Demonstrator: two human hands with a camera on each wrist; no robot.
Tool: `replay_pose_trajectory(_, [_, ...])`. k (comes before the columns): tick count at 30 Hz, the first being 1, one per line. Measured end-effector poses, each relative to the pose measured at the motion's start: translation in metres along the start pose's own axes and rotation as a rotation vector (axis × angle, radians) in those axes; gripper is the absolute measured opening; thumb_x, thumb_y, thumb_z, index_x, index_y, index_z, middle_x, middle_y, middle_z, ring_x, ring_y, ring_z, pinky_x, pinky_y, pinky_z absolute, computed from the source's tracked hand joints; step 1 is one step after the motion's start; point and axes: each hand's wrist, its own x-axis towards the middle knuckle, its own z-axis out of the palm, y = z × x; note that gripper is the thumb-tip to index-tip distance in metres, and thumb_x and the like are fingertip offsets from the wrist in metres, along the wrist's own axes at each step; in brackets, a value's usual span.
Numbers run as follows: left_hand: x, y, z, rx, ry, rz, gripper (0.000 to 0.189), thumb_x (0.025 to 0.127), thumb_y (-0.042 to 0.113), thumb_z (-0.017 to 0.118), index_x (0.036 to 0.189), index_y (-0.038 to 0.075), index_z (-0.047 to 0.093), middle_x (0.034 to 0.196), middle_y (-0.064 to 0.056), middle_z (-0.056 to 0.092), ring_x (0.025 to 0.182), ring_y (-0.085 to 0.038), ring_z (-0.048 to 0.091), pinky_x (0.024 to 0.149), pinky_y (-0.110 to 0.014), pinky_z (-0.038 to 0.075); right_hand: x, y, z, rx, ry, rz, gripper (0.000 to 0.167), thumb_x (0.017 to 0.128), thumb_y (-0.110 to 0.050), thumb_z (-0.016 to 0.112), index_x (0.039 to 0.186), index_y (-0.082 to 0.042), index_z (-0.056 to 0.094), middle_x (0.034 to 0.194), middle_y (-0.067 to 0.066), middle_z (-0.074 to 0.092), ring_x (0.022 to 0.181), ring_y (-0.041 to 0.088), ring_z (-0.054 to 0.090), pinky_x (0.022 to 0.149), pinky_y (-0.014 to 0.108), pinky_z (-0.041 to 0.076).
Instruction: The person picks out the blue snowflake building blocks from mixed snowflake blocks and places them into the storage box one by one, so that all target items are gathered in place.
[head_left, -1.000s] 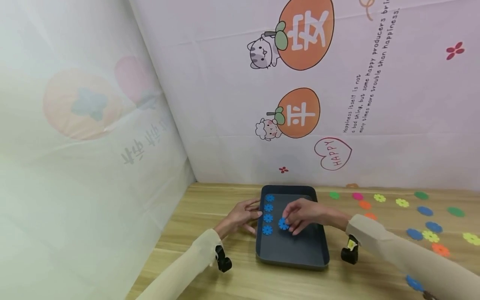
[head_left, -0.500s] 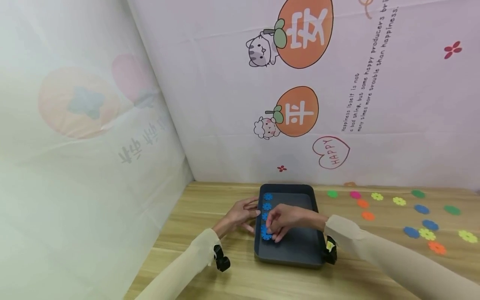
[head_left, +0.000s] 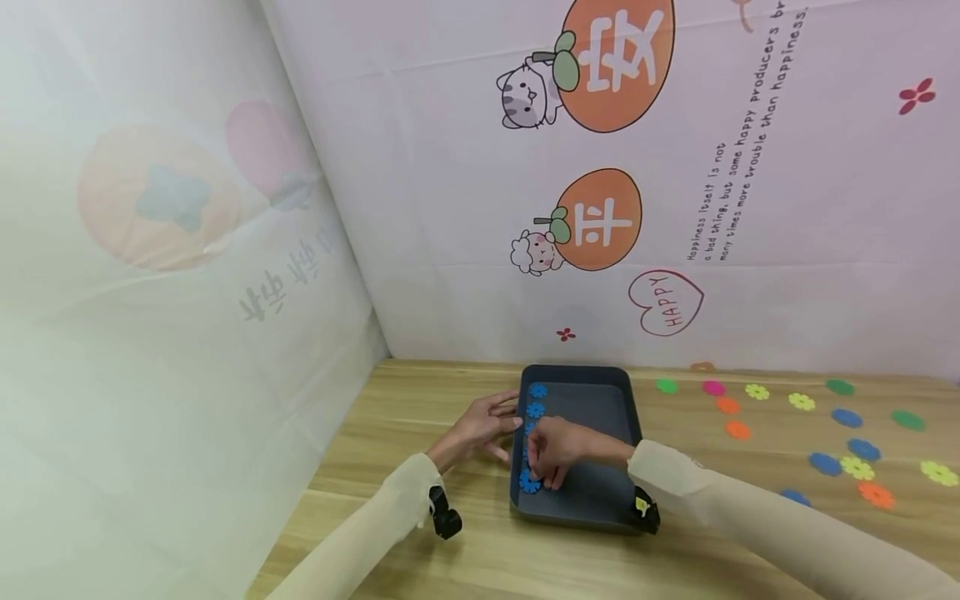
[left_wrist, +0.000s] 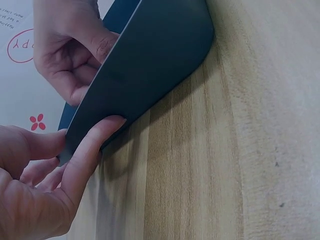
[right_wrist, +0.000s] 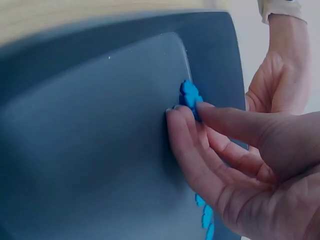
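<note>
My right hand (head_left: 561,442) reaches into a dark grey tray (head_left: 602,412) and pinches a blue flower-shaped disc (right_wrist: 190,94) between thumb and fingertips, right by the tray's left wall. Other blue discs (head_left: 536,410) form a row along that wall, some of them covered by this hand. In the right wrist view, part of the row (right_wrist: 206,217) shows below the fingers. My left hand (head_left: 482,423) is spread at the tray's left side. Its fingers touch the outer wall and rim, as the left wrist view shows.
Flower-shaped discs in yellow (head_left: 857,467), orange (head_left: 876,495), green (head_left: 908,420), blue (head_left: 847,417) and pink (head_left: 713,388) lie scattered on the wooden table to the right. A printed white cloth (head_left: 450,300) stands behind the tray, and another hangs at the left.
My right hand has carried the blue disc from mid-tray to the left wall, then slightly nearer along the row. My left hand stays at the tray's side.
</note>
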Motion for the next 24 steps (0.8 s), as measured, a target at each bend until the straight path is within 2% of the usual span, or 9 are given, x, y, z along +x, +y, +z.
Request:
replay_pose_trajectory(6, [0.001,0.000,0.000,0.000,-0.002,-0.001,0.058,0.106,0.006,0.061,0.161,0.014,0.044,0.157,-0.023,0.049,0.139,-0.040,0.055,0.057,-0.035,0.067,0.000,-0.001,0.001,-0.061,0.048,0.008,0.012,0.089,0.006,0.078,0.083,0.002,0.069,0.070,0.015,0.072,0.060,0.025,0.073,0.059,0.038,0.068])
replay_pose_trajectory(15, [0.002,0.001,0.002,-0.009,0.002,-0.006,0.059,0.105,0.006,0.061,0.161,0.012,0.043,0.158,-0.023,0.049,0.139,-0.040,0.055,0.056,-0.034,0.066,0.000,0.002,0.000,-0.106,0.048,-0.038,0.011,0.089,0.004,0.078,0.082,0.000,0.070,0.071,0.014,0.073,0.056,0.020,0.070,0.054,0.035,0.066])
replay_pose_trajectory(19, [0.001,0.001,0.002,-0.014,-0.001,-0.013,0.059,0.105,0.006,0.062,0.161,0.013,0.043,0.158,-0.023,0.048,0.137,-0.040,0.056,0.056,-0.033,0.066,-0.002,0.001,-0.007,-0.116,0.057,-0.069,0.010,0.091,0.003,0.076,0.083,0.000,0.070,0.072,0.012,0.072,0.056,0.022,0.069,0.052,0.036,0.065])
replay_pose_trajectory(24, [0.000,0.000,0.001,-0.022,0.006,-0.009,0.060,0.104,0.006,0.064,0.160,0.012,0.044,0.158,-0.024,0.048,0.132,-0.040,0.061,0.056,-0.034,0.066,-0.006,0.002,-0.024,-0.135,0.067,-0.154,0.007,0.095,0.001,0.072,0.089,0.001,0.069,0.077,0.011,0.071,0.061,0.025,0.070,0.057,0.038,0.066])
